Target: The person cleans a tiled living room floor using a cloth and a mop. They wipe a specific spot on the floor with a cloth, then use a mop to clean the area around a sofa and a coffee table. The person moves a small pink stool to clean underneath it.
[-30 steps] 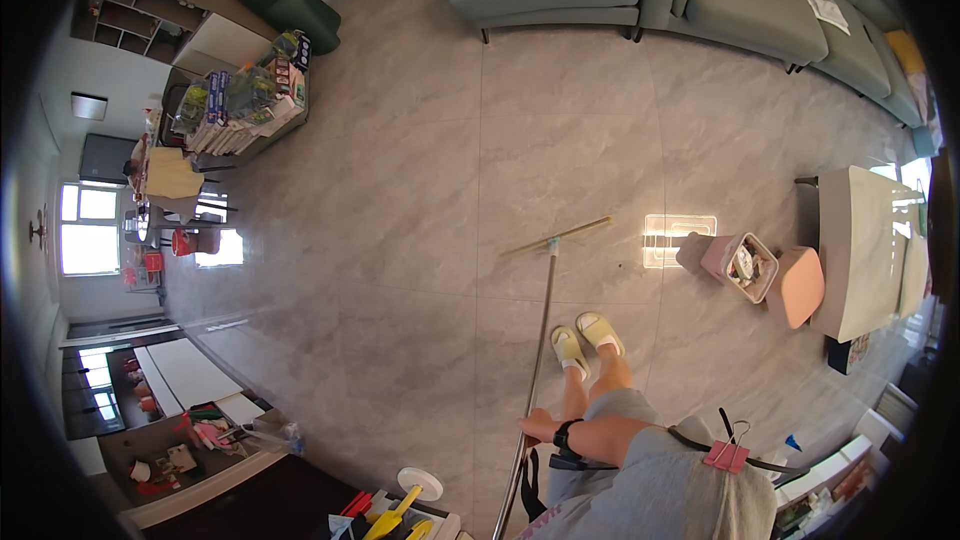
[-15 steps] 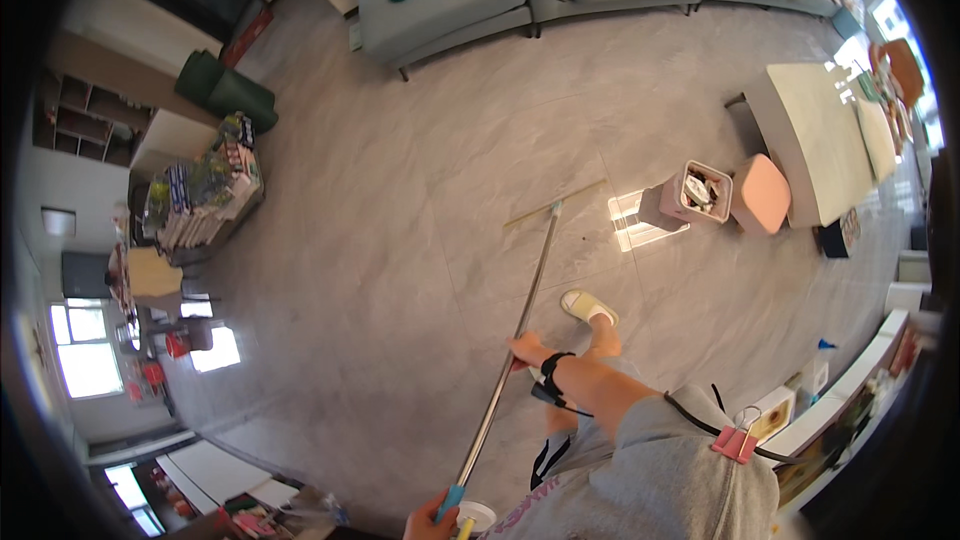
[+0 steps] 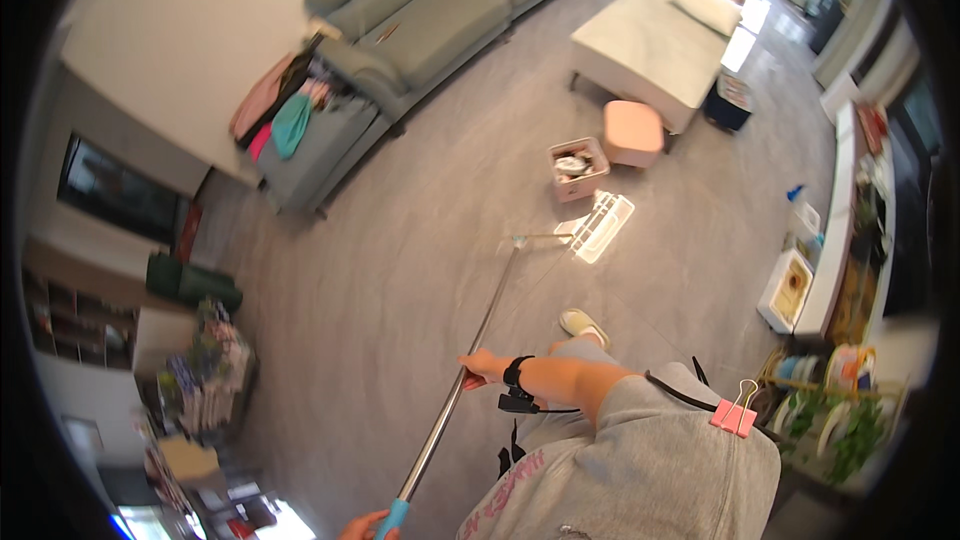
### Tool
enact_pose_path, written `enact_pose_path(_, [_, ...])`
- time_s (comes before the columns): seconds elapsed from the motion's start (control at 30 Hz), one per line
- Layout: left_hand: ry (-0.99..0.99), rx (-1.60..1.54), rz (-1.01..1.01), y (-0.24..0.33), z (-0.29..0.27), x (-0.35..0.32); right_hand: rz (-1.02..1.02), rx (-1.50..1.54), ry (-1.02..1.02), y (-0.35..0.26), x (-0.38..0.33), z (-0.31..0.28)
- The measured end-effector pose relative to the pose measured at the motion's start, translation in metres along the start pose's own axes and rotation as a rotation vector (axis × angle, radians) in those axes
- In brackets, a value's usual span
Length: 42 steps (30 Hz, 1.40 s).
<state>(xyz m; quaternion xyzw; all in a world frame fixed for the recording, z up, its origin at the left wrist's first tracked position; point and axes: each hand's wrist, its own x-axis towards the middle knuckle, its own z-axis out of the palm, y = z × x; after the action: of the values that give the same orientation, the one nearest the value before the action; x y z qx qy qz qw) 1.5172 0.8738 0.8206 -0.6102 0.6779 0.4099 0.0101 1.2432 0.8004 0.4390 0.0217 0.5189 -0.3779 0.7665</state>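
A long-handled floor squeegee (image 3: 492, 318) with a metal pole and a thin bar head slants across the grey floor. My right hand (image 3: 484, 367), with a black band at its wrist, is closed around the middle of the pole. Down at the lower edge, my left hand (image 3: 368, 527) wraps the blue grip (image 3: 394, 517) at the pole's upper end; part of this hand is cut off. The bar head rests on the floor by a bright light patch (image 3: 603, 227), just short of a pink bin (image 3: 579, 187) with mixed contents.
A pink stool (image 3: 633, 132) stands beside the bin, near a pale low table (image 3: 640, 40). The grey sofa (image 3: 440, 30) with clothes at one end lies far left. Stacked goods (image 3: 215, 370) stand at left; a white cabinet (image 3: 838, 210) and plants (image 3: 855, 440) at right.
The view has turned right, so the sofa, bin and table appear further left. Both hands keep hold of the pole; its head now lies nearer the light patch by the bin.
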Motion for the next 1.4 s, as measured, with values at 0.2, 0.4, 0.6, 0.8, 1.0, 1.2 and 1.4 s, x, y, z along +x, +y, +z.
enact_pose_path(0.2, [-0.093, 0.096, 0.603, 0.085, 0.037, 0.048, -0.140, 0.246, 0.210, -0.008, -0.045, -0.122])
enact_pose_path(0.4, [-0.258, 0.135, 0.515, 0.139, 0.109, 0.076, -0.173, 0.496, 0.283, -0.008, -0.112, -0.226])
enact_pose_path(0.6, [-0.378, 0.080, 0.770, 0.241, 0.213, 0.092, -0.226, 0.563, 0.360, -0.019, -0.164, -0.371])
enact_pose_path(0.8, [-0.288, -0.063, 1.199, 0.364, 0.292, 0.103, -0.345, 0.600, 0.390, -0.055, -0.219, -0.468])
enact_pose_path(1.0, [-0.355, -0.634, 1.446, 0.464, 0.355, 0.135, -0.524, 0.557, 0.175, -0.121, -0.268, -0.473])
enact_pose_path(1.2, [-0.348, -1.169, 1.259, 0.554, 0.400, 0.195, -0.514, 0.499, 0.226, -0.185, -0.276, -0.508])
enact_pose_path(1.4, [-0.150, -1.120, 1.185, 0.627, 0.428, 0.266, -0.369, 0.394, 0.514, -0.147, -0.255, -0.664])
